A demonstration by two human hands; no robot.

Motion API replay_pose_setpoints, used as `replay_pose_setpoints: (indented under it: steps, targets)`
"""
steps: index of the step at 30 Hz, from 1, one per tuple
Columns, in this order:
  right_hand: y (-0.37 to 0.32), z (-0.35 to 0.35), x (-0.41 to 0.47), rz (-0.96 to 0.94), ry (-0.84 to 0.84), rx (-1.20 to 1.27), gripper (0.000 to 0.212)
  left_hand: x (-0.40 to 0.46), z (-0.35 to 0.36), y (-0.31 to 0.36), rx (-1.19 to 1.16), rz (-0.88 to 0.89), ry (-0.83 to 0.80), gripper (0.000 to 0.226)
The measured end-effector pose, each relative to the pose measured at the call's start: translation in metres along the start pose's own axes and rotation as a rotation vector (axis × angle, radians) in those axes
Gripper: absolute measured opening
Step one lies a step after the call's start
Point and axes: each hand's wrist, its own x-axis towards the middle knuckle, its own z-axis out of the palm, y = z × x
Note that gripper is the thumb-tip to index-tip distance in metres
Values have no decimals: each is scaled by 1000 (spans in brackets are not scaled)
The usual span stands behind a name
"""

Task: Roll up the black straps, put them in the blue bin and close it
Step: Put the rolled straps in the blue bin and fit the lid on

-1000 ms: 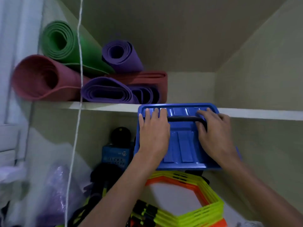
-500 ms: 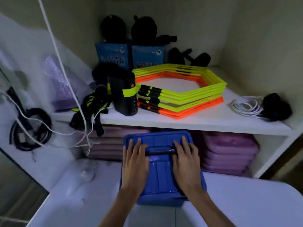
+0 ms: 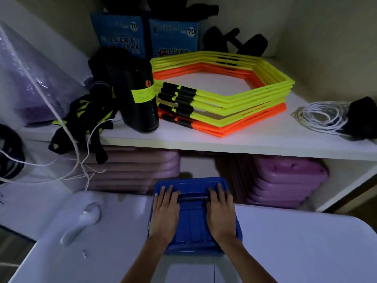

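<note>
Blue bin (image 3: 193,245), lidded, on worktop (image 3: 295,246) at 6 o'clock: pressed under flat left hand (image 3: 164,215) and right hand (image 3: 220,216), each grip spread apart, probably to seat the lid.

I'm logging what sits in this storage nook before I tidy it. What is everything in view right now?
blue bin: one, blue, lid on, on the white surface in front of the shelves
hexagonal rings: a stack, yellow and orange, middle of the upper shelf
boxes: two, blue, back of the upper shelf
black container: one, black with a yellow label, left of the rings
dumbbell: one, black, behind the rings
coiled cord: one, white, right end of the shelf
purple cases: two stacks, lower shelf
left hand: flat on the bin lid
right hand: flat on the bin lid
</note>
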Motion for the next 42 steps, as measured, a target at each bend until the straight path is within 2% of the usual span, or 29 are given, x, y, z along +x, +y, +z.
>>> replay_pose_setpoints:
  steps: [2,4,10,13,18,21,23,26,28,29,31,33,35,37,39,42]
  targets:
    - [-1,3,1,5,17,-3,53,1,3,-5,-2,-7,26,25]
    - [-4,6,-2,8,32,-6,53,-2,1,-7,-25,-1,-8,49]
    - [-11,10,-13,70,40,-17,48,-6,-5,-8,-77,47,-21,62]
    - [-8,8,-14,107,18,-6,59,-5,0,-2,-28,17,-43,63]
    - [-11,11,-18,61,19,-38,65,-2,7,3,82,-32,-51,44]
    - [-10,14,-19,42,-20,-84,63,1,8,12,97,-93,-137,53]
    - [-10,16,-19,45,-39,-84,63,3,7,12,114,-70,-188,55]
    - [-8,18,-20,40,-98,-64,64,1,-2,-3,158,-20,-147,60]
    - [-7,17,-21,32,-122,-64,63,-4,-10,-19,147,-133,-40,65]
    - [-6,16,-21,34,-120,-63,63,-9,-14,-27,110,-257,-34,73]
    - [-7,14,-21,42,-134,-60,63,-16,-16,-36,-44,-509,-147,98]
    - [-8,14,-21,43,-159,-62,65,-19,-15,-36,-313,-636,-232,110]
    - [-9,14,-22,53,-156,-59,65,-17,-15,-33,-569,-683,-239,105]
    - [-10,13,-22,60,-147,-62,64,-14,-18,-31,-654,-667,-174,85]
    - [-11,13,-23,64,-156,-67,64,-13,-21,-28,-618,-581,-90,61]
    - [-11,12,-22,73,-161,-71,64,-12,-19,-20,-485,-495,-71,58]
